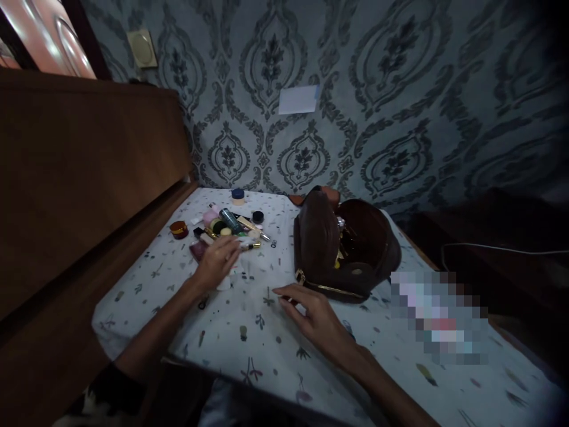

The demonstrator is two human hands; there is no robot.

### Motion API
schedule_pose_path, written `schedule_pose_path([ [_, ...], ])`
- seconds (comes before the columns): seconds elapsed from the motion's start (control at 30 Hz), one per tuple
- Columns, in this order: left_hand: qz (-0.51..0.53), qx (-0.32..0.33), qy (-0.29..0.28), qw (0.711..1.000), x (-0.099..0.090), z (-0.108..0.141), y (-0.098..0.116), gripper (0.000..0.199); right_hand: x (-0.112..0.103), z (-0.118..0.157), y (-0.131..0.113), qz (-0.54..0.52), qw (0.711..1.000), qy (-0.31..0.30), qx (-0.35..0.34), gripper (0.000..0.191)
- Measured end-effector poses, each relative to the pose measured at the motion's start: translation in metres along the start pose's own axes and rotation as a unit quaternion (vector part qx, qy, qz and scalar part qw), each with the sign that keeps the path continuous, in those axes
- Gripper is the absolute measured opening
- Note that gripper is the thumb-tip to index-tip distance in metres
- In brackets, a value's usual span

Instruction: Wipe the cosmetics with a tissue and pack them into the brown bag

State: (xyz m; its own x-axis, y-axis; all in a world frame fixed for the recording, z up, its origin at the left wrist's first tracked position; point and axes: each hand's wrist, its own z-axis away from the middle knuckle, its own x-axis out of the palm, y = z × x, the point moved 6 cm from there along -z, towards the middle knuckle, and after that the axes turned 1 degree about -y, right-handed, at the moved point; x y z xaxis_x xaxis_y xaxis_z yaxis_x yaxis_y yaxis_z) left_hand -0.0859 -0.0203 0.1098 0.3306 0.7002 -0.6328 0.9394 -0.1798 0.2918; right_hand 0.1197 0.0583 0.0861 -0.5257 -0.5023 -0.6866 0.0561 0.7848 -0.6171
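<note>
Coarse blocks blur an item beside the bag; the left hand partly hides the cosmetics

Wallpaper: grey-blue ground, dark damask medallions | Cloth: white, scattered plant motifs, at least 3 colours from where I stand: green, grey, mauve | Bag: dark brown | Zip: gold-toned | Round jar: navy over beige | Squat jar: amber-brown | Tube: dark teal
</note>
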Motion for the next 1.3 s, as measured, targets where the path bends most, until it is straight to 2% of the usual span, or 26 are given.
schedule_pose_path([
  [0.13, -0.044, -0.145, 0.053, 0.987, -0.036, -0.007, -0.06, 0.025, 0.028, -0.014, -0.002, -0.095, 0.993, -0.047, 0.051, 0.025],
  [0.23, -0.076, -0.162, 0.065, 0.982, -0.044, -0.022, -0.085, 0.026, 0.046, -0.02, -0.001, -0.152, 0.984, -0.06, 0.076, 0.025],
  [0.33, -0.068, -0.114, 0.017, 0.991, -0.025, -0.042, -0.096, 0.031, 0.062, -0.018, 0.007, -0.195, 0.972, -0.055, 0.119, 0.024],
  [0.43, -0.069, -0.09, -0.061, 0.992, 0.01, -0.058, -0.11, 0.036, 0.073, -0.012, 0.018, -0.223, 0.96, -0.049, 0.161, 0.024],
  [0.53, -0.055, -0.092, -0.124, 0.986, 0.042, -0.066, -0.125, 0.033, 0.074, -0.009, 0.023, -0.238, 0.957, -0.042, 0.159, 0.023],
  [0.6, -0.043, -0.097, -0.144, 0.984, 0.053, -0.068, -0.133, 0.03, 0.072, -0.009, 0.024, -0.245, 0.956, -0.041, 0.158, 0.023],
  [0.67, -0.042, -0.111, -0.14, 0.983, 0.054, -0.069, -0.138, 0.03, 0.07, -0.01, 0.024, -0.246, 0.955, -0.044, 0.159, 0.023],
  [0.73, -0.05, -0.133, -0.113, 0.983, 0.045, -0.072, -0.144, 0.032, 0.069, -0.01, 0.023, -0.243, 0.957, -0.05, 0.151, 0.024],
  [0.8, -0.058, -0.159, -0.072, 0.983, 0.028, -0.075, -0.149, 0.036, 0.068, -0.011, 0.021, -0.237, 0.96, -0.05, 0.138, 0.024],
  [1.0, -0.064, -0.258, 0.062, 0.962, -0.038, -0.079, -0.172, 0.043, 0.066, -0.01, 0.021, -0.247, 0.958, -0.052, 0.134, 0.025],
  [1.17, -0.057, -0.338, 0.122, 0.931, -0.08, -0.06, -0.194, 0.047, 0.064, -0.011, 0.021, -0.264, 0.953, -0.04, 0.141, 0.024],
  [1.3, -0.059, -0.384, 0.142, 0.91, -0.098, -0.036, -0.208, 0.048, 0.067, -0.01, 0.023, -0.274, 0.949, -0.047, 0.147, 0.025],
])
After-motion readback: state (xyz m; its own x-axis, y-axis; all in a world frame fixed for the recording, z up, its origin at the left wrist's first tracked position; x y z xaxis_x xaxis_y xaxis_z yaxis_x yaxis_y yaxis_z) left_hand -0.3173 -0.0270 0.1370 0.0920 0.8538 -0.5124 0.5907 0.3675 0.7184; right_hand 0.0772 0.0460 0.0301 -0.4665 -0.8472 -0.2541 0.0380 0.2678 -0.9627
